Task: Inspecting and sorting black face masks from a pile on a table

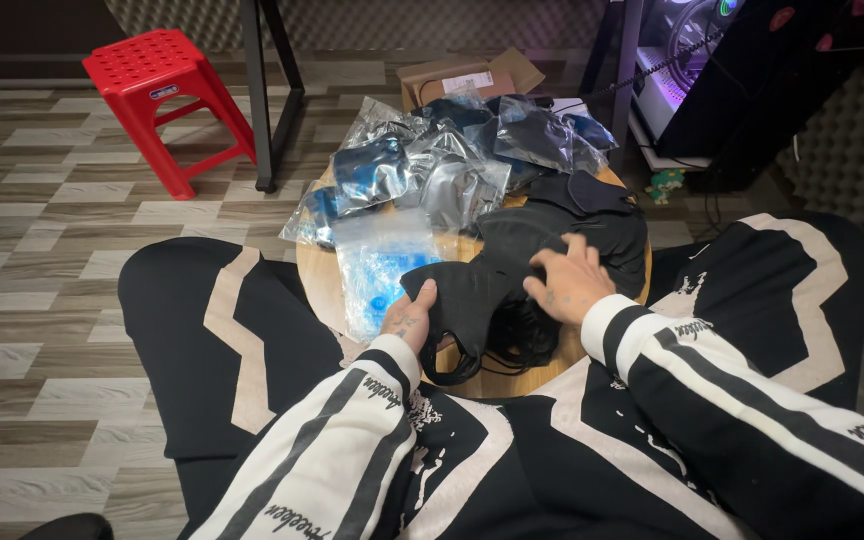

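A pile of black fabric face masks (542, 240) lies on a small round wooden table (317, 275) between my knees. My left hand (408, 315) pinches the near left edge of one black mask (467, 295), thumb on top. My right hand (567, 280) rests on the same mask's right side with fingers spread and pressing down. Black ear loops (522, 340) trail beneath my hands. Both sleeves are black and white striped.
Several clear plastic bags (422, 165) holding dark masks are heaped on the table's far side, one flat bag (377, 265) nearer. A cardboard box (467, 80), a red plastic stool (167, 105), black table legs (272, 95) and a lit computer case (687, 50) stand on the floor beyond.
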